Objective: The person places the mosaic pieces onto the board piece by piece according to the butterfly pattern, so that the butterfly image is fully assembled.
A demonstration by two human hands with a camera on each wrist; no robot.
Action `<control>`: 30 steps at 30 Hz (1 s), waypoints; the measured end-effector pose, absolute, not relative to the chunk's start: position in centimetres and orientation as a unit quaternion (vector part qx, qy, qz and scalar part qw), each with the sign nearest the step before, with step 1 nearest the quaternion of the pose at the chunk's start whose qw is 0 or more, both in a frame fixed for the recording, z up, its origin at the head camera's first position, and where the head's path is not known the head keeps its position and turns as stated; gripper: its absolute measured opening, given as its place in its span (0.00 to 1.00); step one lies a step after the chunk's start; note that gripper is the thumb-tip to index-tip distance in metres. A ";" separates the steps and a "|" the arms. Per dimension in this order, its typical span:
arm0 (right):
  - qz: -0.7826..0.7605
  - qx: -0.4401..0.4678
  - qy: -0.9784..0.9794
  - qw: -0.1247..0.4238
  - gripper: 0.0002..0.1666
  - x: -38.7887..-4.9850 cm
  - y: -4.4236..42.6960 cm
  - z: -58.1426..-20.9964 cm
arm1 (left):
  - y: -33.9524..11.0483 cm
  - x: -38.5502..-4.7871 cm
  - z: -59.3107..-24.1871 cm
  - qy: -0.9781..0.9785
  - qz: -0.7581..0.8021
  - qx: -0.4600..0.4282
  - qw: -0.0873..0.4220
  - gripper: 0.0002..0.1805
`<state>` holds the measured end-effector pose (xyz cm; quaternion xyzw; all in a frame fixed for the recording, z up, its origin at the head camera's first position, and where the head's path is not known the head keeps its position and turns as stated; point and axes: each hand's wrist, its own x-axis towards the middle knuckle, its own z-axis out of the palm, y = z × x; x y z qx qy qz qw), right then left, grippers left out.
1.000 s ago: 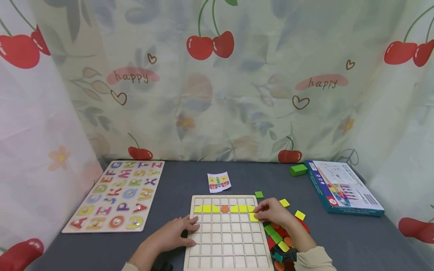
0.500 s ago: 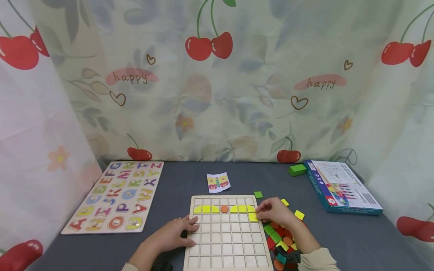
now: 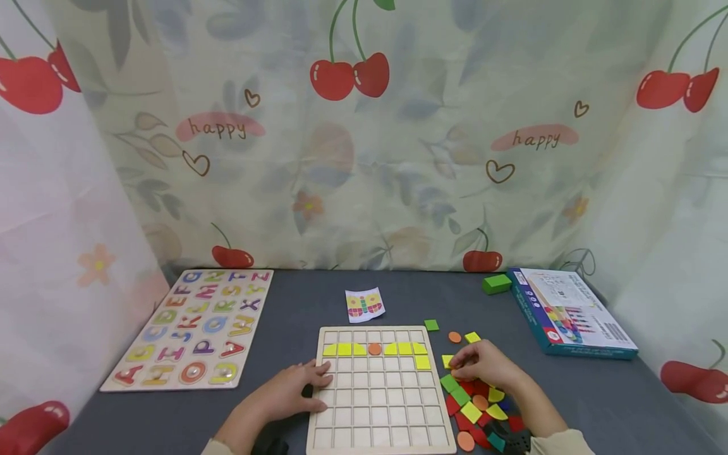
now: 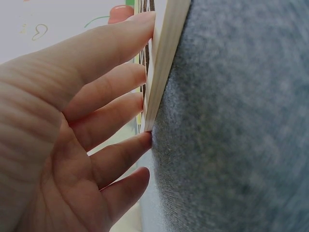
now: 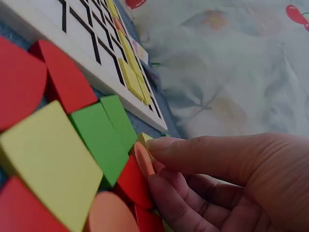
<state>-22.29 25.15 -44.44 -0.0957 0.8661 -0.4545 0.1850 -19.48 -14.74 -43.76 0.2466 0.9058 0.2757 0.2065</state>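
The pale wooden grid board (image 3: pixel 378 398) lies before me. Its second row bears yellow pieces (image 3: pixel 344 349) with an orange disc (image 3: pixel 375 349) in the middle; below the row's right end sits a yellow square (image 3: pixel 423 362). My left hand (image 3: pixel 292 392) rests against the board's left edge, fingers spread and fairly straight, as the left wrist view (image 4: pixel 96 111) shows. Right of the board, my right hand (image 3: pixel 483 366) is at the loose pieces, thumb and finger pinching a tilted orange disc (image 5: pixel 144 158). Another yellow square (image 3: pixel 447 361) lies by its fingertips, partly hidden.
Loose red, green, yellow and orange pieces (image 3: pixel 471 412) lie along the board's right side. Behind the board are a butterfly pattern card (image 3: pixel 364 305) and a green square (image 3: pixel 431 325). An alphabet board (image 3: pixel 193 332) lies left; a box (image 3: pixel 574 313) and green block (image 3: pixel 497 284) lie right.
My right hand has left the yellow square at the board's right edge and moved right and slightly down to the loose pieces. My left hand stays at the board's edge.
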 end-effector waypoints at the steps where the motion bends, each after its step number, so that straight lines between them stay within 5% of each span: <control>1: -0.454 -0.092 0.866 0.186 0.16 -22.3 25.4 -44.5 | -14.7 -19.5 -43.8 0.906 0.275 0.247 0.207 0.31; 30: -0.481 -0.095 0.853 0.179 0.18 -22.5 25.0 -44.0 | -14.9 -19.6 -43.9 0.905 0.276 0.253 0.203 0.31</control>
